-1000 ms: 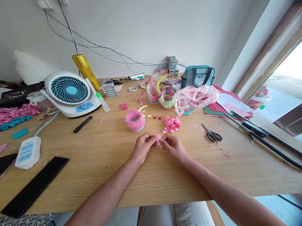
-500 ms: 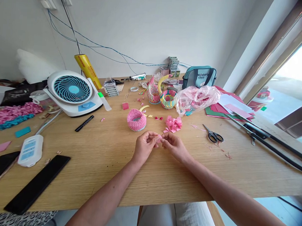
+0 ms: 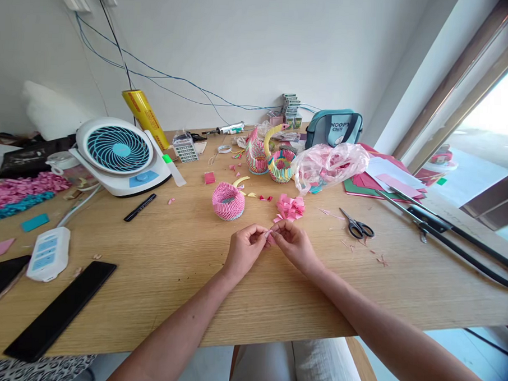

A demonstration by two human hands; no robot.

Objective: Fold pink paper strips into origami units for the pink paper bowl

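Note:
A small pink paper piece (image 3: pixel 269 238) is pinched between the fingertips of both hands, low over the table. My left hand (image 3: pixel 246 246) is closed on its left side, and my right hand (image 3: pixel 292 244) grips it from the right. The fingers cover most of the paper, so its folds are hard to make out. Just beyond the hands stands a pink basket of folded paper pieces (image 3: pixel 228 200). To its right lies a loose pile of pink paper pieces (image 3: pixel 290 208).
Scissors (image 3: pixel 357 224) lie at right among paper scraps, near a long black-handled cutting tool (image 3: pixel 429 218). Two colourful paper swans (image 3: pixel 280 164) and a plastic bag (image 3: pixel 328 165) stand behind. A fan (image 3: pixel 120 154), a pen (image 3: pixel 140 207) and a power strip (image 3: pixel 49 253) are left.
Both hands stay together while the fingers shift on the pink paper piece, which now shows lower between them. The whole view has moved slightly.

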